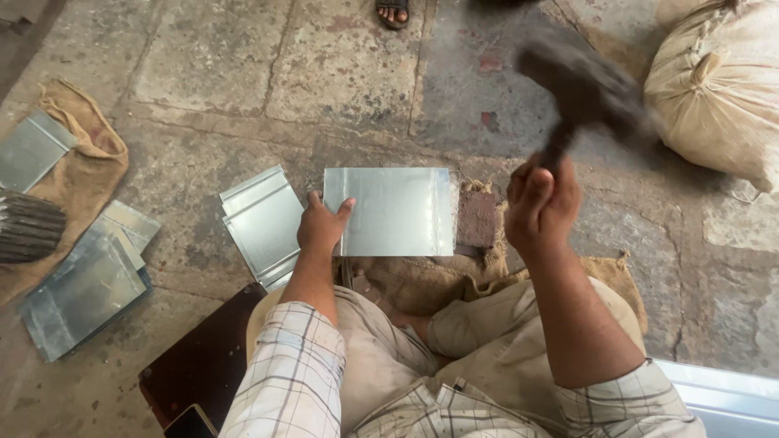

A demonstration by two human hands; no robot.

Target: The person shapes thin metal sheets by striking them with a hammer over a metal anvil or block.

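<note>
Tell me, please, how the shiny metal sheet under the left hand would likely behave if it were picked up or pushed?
The metal sheet looks thin and flat, so it is probably light and may flex a little. Its folded edges likely stiffen it. The smooth, glossy face could slide easily on the burlap, which may be why the left hand pins one side. It lies flat, so rolling or tipping seems unlikely.

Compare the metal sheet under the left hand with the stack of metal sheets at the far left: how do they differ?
The metal sheet lies single and square to the person, held down by the left hand; the stack of sheets lies untouched, several deep and turned at an angle. The held sheet looks bright and evenly lit; the stack looks duller and bluish. Both are flat, grey, rectangular metal pieces near the stone floor.
</note>
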